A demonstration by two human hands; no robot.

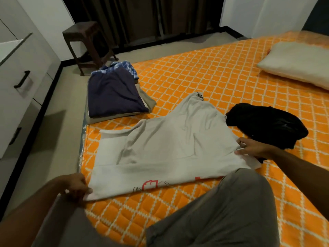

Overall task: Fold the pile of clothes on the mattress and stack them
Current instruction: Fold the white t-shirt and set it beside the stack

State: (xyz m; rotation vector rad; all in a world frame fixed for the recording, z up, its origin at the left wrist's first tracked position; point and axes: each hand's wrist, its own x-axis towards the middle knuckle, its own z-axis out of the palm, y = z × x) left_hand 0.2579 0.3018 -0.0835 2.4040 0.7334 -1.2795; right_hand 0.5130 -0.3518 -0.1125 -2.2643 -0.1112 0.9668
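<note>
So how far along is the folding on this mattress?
Done: a stack of folded clothes, navy on top, at the mattress edge. In hand: the left hand and right hand pinch a half-folded white T-shirt. Left: the crumpled black garment.

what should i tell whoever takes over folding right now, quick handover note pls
Left hand: grips the near left corner of the white T-shirt.
Right hand: grips the shirt's right edge.
The shirt lies spread on the orange mattress, partly folded, one sleeve turned in.
Done: a stack of folded clothes sits at the far left edge of the mattress, navy piece on top.
Left: finish folding the white shirt and stack it, then fold the crumpled black garment lying to the right of it.
</note>
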